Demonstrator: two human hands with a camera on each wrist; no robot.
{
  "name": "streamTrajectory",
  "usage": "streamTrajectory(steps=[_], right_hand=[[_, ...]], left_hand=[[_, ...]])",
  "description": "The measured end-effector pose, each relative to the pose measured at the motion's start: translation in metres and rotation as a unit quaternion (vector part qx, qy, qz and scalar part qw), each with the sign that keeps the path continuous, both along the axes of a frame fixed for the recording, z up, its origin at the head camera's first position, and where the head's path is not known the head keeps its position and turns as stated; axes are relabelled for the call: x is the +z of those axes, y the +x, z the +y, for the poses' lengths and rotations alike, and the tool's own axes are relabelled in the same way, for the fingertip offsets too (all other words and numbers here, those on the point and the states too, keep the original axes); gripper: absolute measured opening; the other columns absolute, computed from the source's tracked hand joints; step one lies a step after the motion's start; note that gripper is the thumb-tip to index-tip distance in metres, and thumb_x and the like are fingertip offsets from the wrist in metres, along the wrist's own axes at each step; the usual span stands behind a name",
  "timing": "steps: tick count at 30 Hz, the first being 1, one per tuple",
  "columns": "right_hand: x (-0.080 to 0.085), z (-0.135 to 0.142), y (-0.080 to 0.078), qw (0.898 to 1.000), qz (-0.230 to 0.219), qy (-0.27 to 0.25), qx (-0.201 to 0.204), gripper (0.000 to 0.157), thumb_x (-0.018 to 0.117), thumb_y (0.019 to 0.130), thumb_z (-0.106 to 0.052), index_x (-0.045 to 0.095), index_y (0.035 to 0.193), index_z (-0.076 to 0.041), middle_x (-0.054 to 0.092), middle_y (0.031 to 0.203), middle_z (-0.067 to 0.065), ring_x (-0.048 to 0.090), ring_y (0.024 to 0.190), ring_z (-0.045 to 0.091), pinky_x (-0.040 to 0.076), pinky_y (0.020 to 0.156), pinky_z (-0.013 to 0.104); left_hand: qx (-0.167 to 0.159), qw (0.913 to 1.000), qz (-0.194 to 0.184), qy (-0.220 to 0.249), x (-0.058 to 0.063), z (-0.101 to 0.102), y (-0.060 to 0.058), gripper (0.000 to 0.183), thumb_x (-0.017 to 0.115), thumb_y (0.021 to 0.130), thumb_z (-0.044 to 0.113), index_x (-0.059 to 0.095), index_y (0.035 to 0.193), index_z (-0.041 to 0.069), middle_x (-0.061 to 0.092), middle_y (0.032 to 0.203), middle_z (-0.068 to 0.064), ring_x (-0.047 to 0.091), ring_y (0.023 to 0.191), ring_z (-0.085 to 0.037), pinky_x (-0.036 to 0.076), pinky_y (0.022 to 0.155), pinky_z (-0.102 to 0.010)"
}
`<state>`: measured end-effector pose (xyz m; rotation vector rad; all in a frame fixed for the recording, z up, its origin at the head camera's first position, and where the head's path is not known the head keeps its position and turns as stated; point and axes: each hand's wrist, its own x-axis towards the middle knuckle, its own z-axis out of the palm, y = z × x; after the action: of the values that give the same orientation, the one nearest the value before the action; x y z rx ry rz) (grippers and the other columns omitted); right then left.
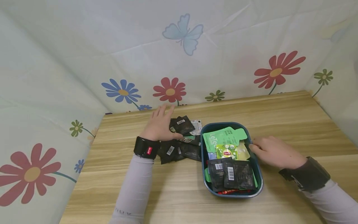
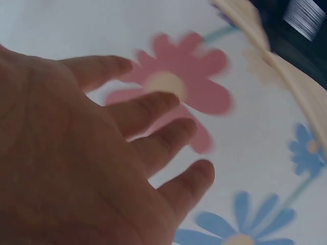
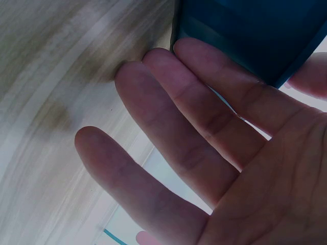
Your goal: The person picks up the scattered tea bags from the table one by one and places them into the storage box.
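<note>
My left hand (image 1: 159, 126) is held with its fingers spread at the left side of a loose pile of black sachets (image 1: 193, 151). The left wrist view shows the fingers apart and nothing between them. My right hand (image 1: 275, 152) is at the right wall of a dark blue bin (image 1: 260, 186). Its thumb is over the rim and its fingers (image 3: 209, 61) lie along the outside of the wall, so the rim is pinched between them. Inside the bin are green LeTea packets (image 1: 221, 137), a yellow-green Lipton sachet (image 1: 227, 152) and black sachets with barcodes (image 1: 241, 175).
A white patterned sachet (image 1: 196, 127) lies at the back of the pile. The wooden table (image 1: 179, 193) runs back to a white cloth wall (image 1: 134, 46) printed with flowers and a butterfly. Similar cloth stands at the left and right sides.
</note>
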<state>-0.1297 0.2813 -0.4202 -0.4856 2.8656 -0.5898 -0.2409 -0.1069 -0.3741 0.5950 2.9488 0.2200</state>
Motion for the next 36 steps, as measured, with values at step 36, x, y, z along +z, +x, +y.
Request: streamTrajectory(steps=[36], right_hand=[[-0.002, 0.0, -0.001, 1.0, -0.013, 0.001, -0.008, 0.03, 0.052, 0.106, -0.029, 0.061, 0.079, -0.019, 0.046, 0.067, -0.005, 0.043, 0.062, 0.011, 0.034, 0.057, 0.027]], left_hand=[[0.095, 0.9926, -0.075, 0.012, -0.052, -0.058, -0.044, 0.084, 0.094, 0.067, 0.034, 0.059, 0.14, 0.015, 0.058, 0.132, -0.011, 0.058, 0.116, -0.031, 0.052, 0.102, -0.05]])
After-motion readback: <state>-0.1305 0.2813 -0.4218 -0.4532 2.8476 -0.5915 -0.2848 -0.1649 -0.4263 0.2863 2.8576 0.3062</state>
